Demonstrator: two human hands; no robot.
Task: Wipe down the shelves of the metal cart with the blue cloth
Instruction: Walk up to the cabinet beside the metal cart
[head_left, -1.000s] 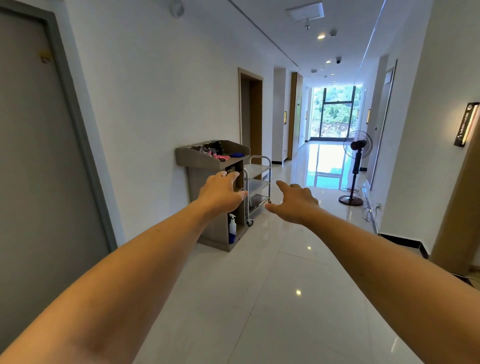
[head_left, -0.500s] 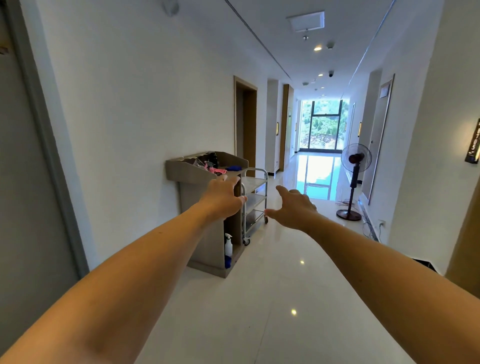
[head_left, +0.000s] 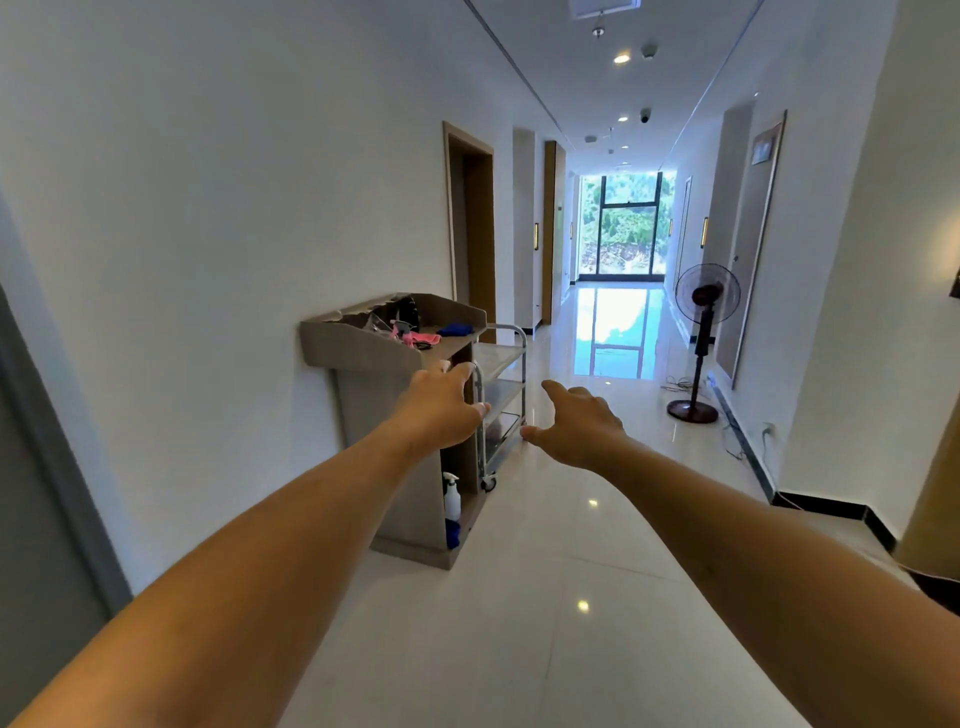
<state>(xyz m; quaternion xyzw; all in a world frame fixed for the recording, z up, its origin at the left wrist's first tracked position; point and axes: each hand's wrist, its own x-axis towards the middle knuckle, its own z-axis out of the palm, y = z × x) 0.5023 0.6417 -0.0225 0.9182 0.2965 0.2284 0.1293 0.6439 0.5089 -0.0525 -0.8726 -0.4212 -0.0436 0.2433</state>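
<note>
Approach step: both hands, left hand (head_left: 441, 410) and right hand (head_left: 579, 423), reach out empty with loose fingers. Beyond them stand the cart (head_left: 501, 395) and the cloth (head_left: 456, 329); fetching the cloth likely comes next.

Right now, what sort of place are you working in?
Probably a hotel or apartment corridor: doors line both walls, a service stand holding cleaning supplies sits beside the metal cart, and a window closes the far end.
</note>
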